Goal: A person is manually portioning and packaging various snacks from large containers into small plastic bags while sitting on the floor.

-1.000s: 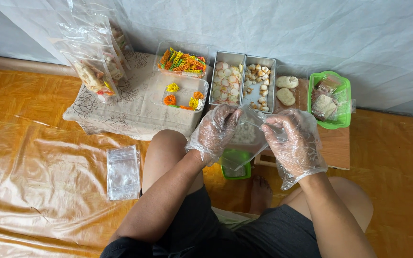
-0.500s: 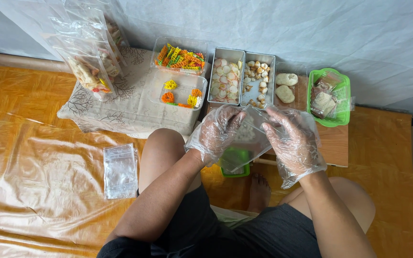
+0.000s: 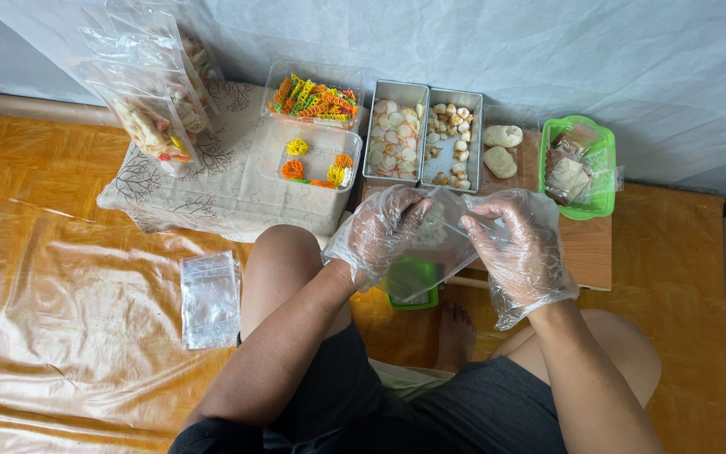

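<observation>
Head view: both hands in loose clear disposable gloves work one small clear plastic bag (image 3: 430, 244), held up over the lap, just in front of the low wooden table (image 3: 590, 248) and above a small green tub (image 3: 413, 286) on the floor. Bag has a few pale pieces inside; exact kind too blurry to tell.

Handling, as a judgement: bag is thin film, v. light, floppy, prob. slippery against glove plastic. Won't keep its shape, mouth collapses unless pulled apart. Contents look brittle, so squeezing the belly could crush them. Best hold = top edge, one lip per hand, w/ pinch of thumb + fingertips.

Pose: left hand (image 3: 380, 231) closed on the bag's left upper edge, fingers curled inward, forearm coming up from the left knee. Right hand (image 3: 514, 240) pinches the right upper edge, fingers bent, wrist turned in toward the left hand. Both grips narrow, each holding the bag; hands near each other, bag stretched between.

Around: two metal trays (image 3: 422, 139) w/ pale pink-rimmed slices and small beige bits, clear boxes of coloured crackers (image 3: 314, 97), a green basket (image 3: 586, 168) w/ wrapped packets, filled packs standing at far left (image 3: 149, 126), a stack of empty zip bags (image 3: 210, 298) on the orange floor sheet.
</observation>
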